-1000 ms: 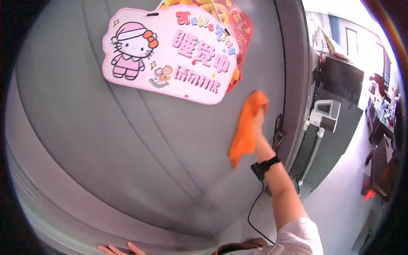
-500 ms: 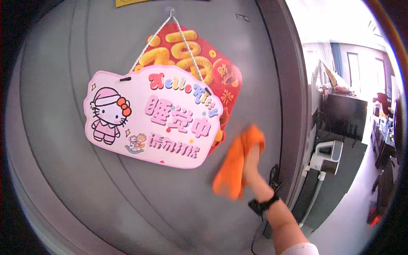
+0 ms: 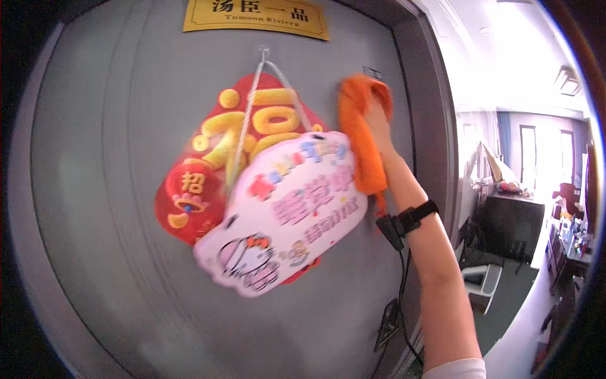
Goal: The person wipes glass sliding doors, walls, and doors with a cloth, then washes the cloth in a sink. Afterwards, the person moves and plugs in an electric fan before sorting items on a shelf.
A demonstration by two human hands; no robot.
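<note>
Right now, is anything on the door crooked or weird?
Yes! The pink sign hangs crooked on the door: its cartoon-cat end droops well below the other end, like a slide. The orange cloth in the right hand is up by the higher end. I see no spills.

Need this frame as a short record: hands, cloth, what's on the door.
right hand: holds orange cloth up at the door, fingers mostly hidden
left hand: not in view
wrist: black strap on the right arm
pink sign: hangs by a white cord, tilted, left end lower, blurred
red decoration: behind the sign, partly covered
gold plaque: above both, top edge cut off
sign-cloth contact: cannot tell; they overlap in view
</note>
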